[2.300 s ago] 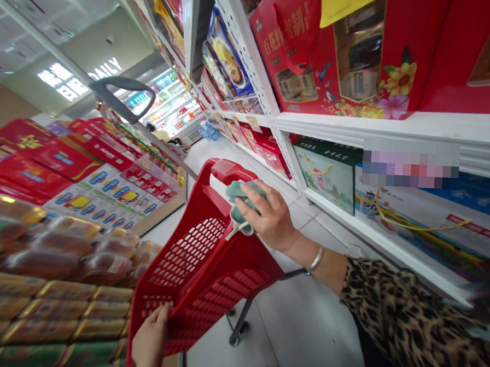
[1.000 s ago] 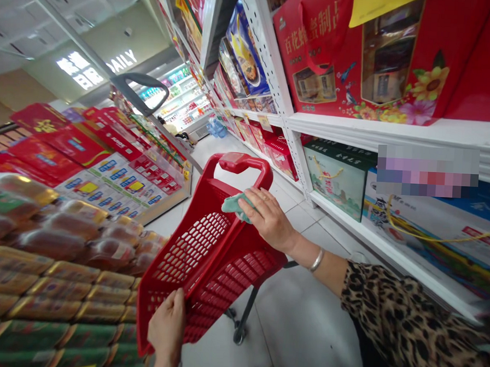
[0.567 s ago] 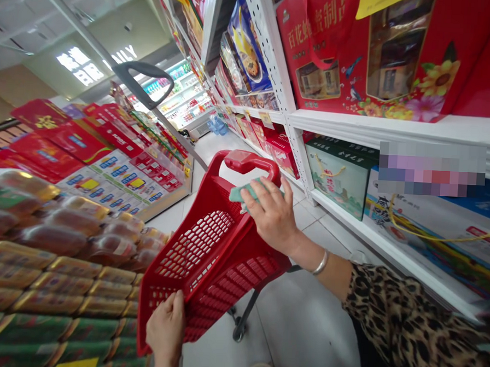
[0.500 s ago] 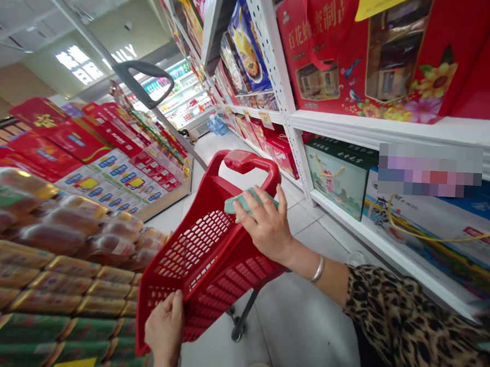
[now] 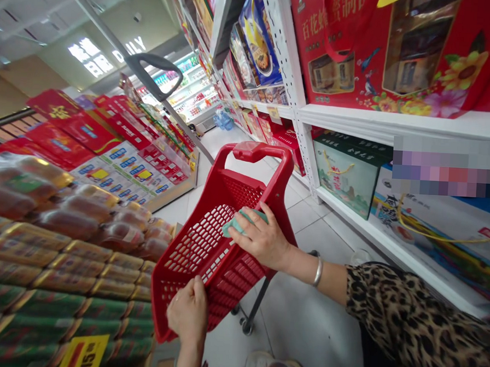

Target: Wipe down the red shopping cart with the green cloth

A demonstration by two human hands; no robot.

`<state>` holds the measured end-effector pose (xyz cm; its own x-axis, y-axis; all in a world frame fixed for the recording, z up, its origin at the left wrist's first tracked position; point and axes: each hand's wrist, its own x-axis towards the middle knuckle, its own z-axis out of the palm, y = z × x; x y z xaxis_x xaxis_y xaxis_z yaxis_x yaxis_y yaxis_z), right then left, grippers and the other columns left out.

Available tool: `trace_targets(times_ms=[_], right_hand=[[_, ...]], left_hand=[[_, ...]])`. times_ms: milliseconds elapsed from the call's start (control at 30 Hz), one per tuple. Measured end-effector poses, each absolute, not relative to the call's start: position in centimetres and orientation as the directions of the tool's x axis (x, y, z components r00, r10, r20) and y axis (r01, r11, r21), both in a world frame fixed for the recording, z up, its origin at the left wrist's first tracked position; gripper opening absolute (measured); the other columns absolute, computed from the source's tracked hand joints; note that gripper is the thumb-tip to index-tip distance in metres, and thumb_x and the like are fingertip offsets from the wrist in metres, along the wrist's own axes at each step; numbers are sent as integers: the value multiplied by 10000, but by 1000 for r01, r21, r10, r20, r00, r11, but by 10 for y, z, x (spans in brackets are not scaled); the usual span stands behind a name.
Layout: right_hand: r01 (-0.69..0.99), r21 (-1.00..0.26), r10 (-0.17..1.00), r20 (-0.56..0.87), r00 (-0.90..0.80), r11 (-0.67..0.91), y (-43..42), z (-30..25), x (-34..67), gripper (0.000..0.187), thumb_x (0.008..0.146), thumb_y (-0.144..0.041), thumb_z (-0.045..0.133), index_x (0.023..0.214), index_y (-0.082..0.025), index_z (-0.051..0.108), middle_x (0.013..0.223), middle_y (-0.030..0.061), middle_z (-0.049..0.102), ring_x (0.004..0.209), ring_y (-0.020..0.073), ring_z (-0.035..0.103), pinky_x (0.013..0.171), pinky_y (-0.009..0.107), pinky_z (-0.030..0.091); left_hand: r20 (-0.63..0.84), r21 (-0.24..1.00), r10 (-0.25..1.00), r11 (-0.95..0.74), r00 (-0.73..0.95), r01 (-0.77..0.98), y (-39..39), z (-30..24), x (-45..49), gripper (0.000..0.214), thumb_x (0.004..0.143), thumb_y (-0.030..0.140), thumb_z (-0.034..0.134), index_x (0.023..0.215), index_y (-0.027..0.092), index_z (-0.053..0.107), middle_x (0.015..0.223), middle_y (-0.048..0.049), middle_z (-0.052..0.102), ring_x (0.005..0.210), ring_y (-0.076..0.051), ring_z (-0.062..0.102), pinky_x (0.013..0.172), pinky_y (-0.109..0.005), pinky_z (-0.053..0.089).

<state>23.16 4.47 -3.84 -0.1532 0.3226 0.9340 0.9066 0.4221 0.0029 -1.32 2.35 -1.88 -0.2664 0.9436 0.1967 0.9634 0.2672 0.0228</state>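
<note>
Now farther from the handle (image 5: 250, 149): green cloth (image 5: 235, 223); wiping seemingly advances along red shopping cart (image 5: 282, 215).
Our right hand (image 5: 262, 240), half-curled, holds it; left hand (image 5: 189, 311) grips rim.

The right hand (image 5: 262, 238), with the green cloth (image 5: 245, 222), is now lower along the side rim (image 5: 225, 260) of the red basket (image 5: 240, 179). The handle (image 5: 250, 152), partly covered initially, is fully exposed. The yellow price tag (image 5: 84, 353) now shows its numerals.
</note>
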Motion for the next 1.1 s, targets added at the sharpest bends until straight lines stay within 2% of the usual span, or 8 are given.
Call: trace_targets(times_ms=[233, 400, 500, 600, 733, 900, 1000, 1100], right_hand=[[941, -172, 558, 830, -21, 291, 50, -16, 289, 349, 1006, -132, 558, 1291, -288, 685, 1436, 81, 648, 1399, 277, 500, 1222, 637, 241], [924, -185, 614, 786, -65, 334, 54, -20, 290, 353, 990, -105, 559, 1261, -274, 711, 1416, 85, 660, 1382, 280, 516, 1222, 623, 258], [894, -169, 610, 780, -136, 415, 53, -29, 276, 322, 981, -112, 576, 1227, -257, 725, 1362, 89, 688, 1337, 270, 553, 1229, 603, 280], [871, -189, 625, 764, -159, 453, 53, -36, 274, 341, 965, -94, 581, 1227, -262, 723, 1360, 88, 687, 1339, 261, 558, 1236, 603, 275], [857, -249, 663, 736, -135, 451, 59, -38, 290, 406, 935, -36, 569, 1230, -272, 716, 1384, 83, 672, 1375, 258, 541, 1238, 628, 242], [859, -310, 698, 712, -73, 407, 70, -37, 304, 340, 957, -87, 580, 1205, -268, 726, 1360, 90, 684, 1363, 270, 556, 1229, 627, 254], [862, -334, 711, 702, -42, 381, 73, -37, 307, 339, 962, -99, 580, 1218, -270, 722, 1365, 88, 679, 1369, 273, 550, 1221, 623, 270], [859, -347, 727, 686, -41, 376, 73, -40, 307, 358, 952, -96, 589, 1228, -279, 724, 1372, 92, 672, 1374, 273, 543, 1220, 622, 278]], left_hand=[[270, 49, 940, 201, -207, 978, 14, -27, 17, 490, 1016, 412, 345, 789, 193, 720, 829, -142, 725, 797, -251, 645, 674, -316, 352], [219, 228, 973, 15, -67, 973, 5, -37, 31, 420, 994, 463, 396, 774, 212, 650, 806, -114, 709, 872, -259, 665, 809, -349, 459], [247, 423, 968, -148, 43, 894, -2, -38, 37, 366, 971, 488, 450, 1043, 213, 681, 1106, -122, 741, 1096, -268, 667, 982, -405, 494], [383, 457, 917, -289, 106, 841, 4, -27, 24, 427, 946, 486, 500, 1245, 208, 628, 1380, -135, 650, 1311, -267, 582, 1142, -432, 433], [423, 378, 904, -109, -66, 919, 42, -6, -23, 524, 908, 494, 514, 1298, 156, 603, 1350, -182, 659, 1270, -318, 608, 1151, -493, 431], [246, 382, 937, 142, -249, 913, 101, -10, -69, 702, 892, 430, 493, 1424, -29, 505, 1474, -325, 538, 1407, -405, 505, 1186, -536, 378], [150, 452, 962, 139, -228, 881, 116, -32, -72, 565, 926, 349, 440, 1399, 67, 569, 1411, -242, 628, 1343, -338, 576, 1158, -487, 421], [206, 484, 950, 108, -233, 868, 117, -51, -64, 445, 907, 246, 446, 1292, 168, 657, 1121, -132, 760, 1107, -255, 687, 1031, -389, 513]])
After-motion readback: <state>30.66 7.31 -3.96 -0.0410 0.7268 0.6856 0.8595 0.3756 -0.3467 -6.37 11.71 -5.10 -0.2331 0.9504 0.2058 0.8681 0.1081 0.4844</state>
